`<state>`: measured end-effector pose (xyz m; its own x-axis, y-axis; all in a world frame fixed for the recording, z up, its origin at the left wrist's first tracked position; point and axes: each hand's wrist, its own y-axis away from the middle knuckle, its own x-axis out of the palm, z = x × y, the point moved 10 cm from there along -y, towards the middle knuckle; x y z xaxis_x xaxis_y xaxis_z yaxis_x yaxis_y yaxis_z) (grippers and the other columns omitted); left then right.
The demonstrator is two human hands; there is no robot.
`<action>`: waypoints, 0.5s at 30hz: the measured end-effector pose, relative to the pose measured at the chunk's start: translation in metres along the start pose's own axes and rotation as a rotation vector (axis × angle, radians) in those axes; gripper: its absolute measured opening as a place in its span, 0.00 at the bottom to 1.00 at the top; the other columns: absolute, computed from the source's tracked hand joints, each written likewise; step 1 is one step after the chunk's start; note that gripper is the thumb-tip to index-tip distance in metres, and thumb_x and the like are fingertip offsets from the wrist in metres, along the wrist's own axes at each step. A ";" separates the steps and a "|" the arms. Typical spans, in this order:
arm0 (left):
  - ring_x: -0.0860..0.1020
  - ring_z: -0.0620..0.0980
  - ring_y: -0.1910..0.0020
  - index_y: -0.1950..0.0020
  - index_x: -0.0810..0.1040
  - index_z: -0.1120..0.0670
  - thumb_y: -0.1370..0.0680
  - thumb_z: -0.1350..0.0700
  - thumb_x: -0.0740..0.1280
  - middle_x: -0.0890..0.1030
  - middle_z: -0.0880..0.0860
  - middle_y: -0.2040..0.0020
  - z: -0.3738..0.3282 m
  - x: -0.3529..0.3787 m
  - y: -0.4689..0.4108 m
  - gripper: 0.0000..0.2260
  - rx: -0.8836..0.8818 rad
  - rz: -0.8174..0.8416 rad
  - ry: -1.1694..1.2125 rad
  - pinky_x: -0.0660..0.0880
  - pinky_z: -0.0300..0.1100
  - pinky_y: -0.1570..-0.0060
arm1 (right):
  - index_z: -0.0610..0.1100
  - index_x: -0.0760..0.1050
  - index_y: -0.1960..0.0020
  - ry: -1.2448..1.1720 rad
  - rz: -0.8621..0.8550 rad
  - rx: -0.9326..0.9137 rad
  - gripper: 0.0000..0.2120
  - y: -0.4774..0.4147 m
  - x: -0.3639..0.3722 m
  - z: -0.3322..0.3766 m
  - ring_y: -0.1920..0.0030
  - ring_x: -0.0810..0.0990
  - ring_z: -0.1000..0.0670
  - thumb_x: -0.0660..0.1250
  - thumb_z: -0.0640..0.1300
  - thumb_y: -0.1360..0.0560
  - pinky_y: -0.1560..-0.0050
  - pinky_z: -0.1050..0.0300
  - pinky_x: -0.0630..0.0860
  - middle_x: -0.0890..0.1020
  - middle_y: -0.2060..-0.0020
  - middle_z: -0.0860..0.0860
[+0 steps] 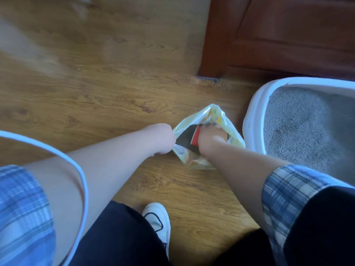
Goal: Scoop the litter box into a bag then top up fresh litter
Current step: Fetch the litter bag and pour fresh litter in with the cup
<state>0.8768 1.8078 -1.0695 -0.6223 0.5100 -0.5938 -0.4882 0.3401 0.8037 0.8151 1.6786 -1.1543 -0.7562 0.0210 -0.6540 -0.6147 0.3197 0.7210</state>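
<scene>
A pale yellow plastic bag [215, 116] stands open on the wooden floor in the middle of the view. My left hand [164, 140] grips the bag's left edge and pulls it open. My right hand [210, 138] is down inside the bag's mouth, its fingers curled round a scoop with a red handle [196, 138] and a dark blade [184, 138]. The white litter box [253, 110] with grey litter [299, 121] sits just right of the bag.
A dark red wooden cabinet [278, 35] stands behind the litter box. Litter grains [172, 104] are scattered on the floor beyond the bag. My white shoe [158, 221] is near the bottom middle. A white curved rim [76, 169] crosses my left arm.
</scene>
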 end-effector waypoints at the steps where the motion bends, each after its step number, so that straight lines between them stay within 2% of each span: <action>1: 0.85 0.59 0.54 0.41 0.75 0.60 0.16 0.58 0.54 0.80 0.56 0.54 -0.001 0.002 -0.002 0.12 0.025 0.000 0.006 0.77 0.48 0.59 | 0.41 0.70 0.29 0.063 0.017 0.000 0.24 0.000 0.000 0.002 0.34 0.75 0.42 0.66 0.41 0.25 0.36 0.47 0.75 0.76 0.35 0.44; 4: 0.84 0.58 0.57 0.41 0.76 0.60 0.16 0.57 0.55 0.79 0.56 0.57 -0.003 0.004 -0.005 0.12 0.038 -0.018 0.075 0.75 0.46 0.63 | 0.41 0.76 0.35 0.077 0.081 -0.003 0.19 -0.001 0.006 0.007 0.37 0.77 0.42 0.66 0.41 0.26 0.39 0.48 0.77 0.79 0.39 0.45; 7: 0.80 0.58 0.48 0.40 0.78 0.59 0.16 0.53 0.56 0.70 0.50 0.63 -0.008 0.005 -0.013 0.15 0.023 -0.064 0.132 0.69 0.43 0.57 | 0.41 0.74 0.33 -0.108 0.028 0.004 0.19 -0.005 0.004 0.007 0.36 0.76 0.43 0.66 0.40 0.23 0.37 0.51 0.74 0.78 0.38 0.45; 9: 0.80 0.57 0.45 0.40 0.78 0.59 0.15 0.53 0.56 0.69 0.50 0.63 -0.009 0.005 -0.014 0.15 0.019 -0.054 0.138 0.70 0.43 0.56 | 0.41 0.72 0.32 -0.201 -0.005 -0.007 0.19 -0.007 0.000 0.011 0.34 0.74 0.44 0.66 0.40 0.22 0.38 0.51 0.72 0.77 0.37 0.45; 11: 0.83 0.57 0.50 0.40 0.77 0.58 0.15 0.56 0.55 0.75 0.52 0.60 -0.011 0.005 -0.010 0.13 0.027 -0.022 0.093 0.75 0.46 0.60 | 0.42 0.72 0.32 -0.251 -0.006 -0.011 0.19 -0.008 -0.004 0.017 0.34 0.74 0.44 0.65 0.39 0.22 0.41 0.51 0.74 0.77 0.37 0.45; 13: 0.85 0.57 0.58 0.41 0.76 0.58 0.15 0.57 0.56 0.78 0.54 0.59 -0.010 0.004 -0.006 0.11 0.021 -0.007 0.098 0.75 0.45 0.67 | 0.42 0.73 0.33 -0.336 0.000 -0.012 0.18 -0.010 -0.007 0.023 0.36 0.75 0.45 0.63 0.38 0.22 0.44 0.51 0.75 0.77 0.37 0.45; 15: 0.85 0.57 0.60 0.41 0.75 0.57 0.16 0.57 0.56 0.79 0.55 0.56 -0.009 0.002 -0.005 0.10 0.007 0.002 0.127 0.74 0.44 0.68 | 0.43 0.73 0.33 -0.413 -0.008 -0.025 0.18 -0.012 -0.009 0.028 0.37 0.76 0.44 0.62 0.39 0.22 0.47 0.50 0.75 0.77 0.37 0.45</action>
<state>0.8726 1.8003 -1.0751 -0.6960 0.4063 -0.5920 -0.4829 0.3452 0.8047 0.8358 1.7011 -1.1639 -0.6005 0.3988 -0.6931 -0.6295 0.2987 0.7173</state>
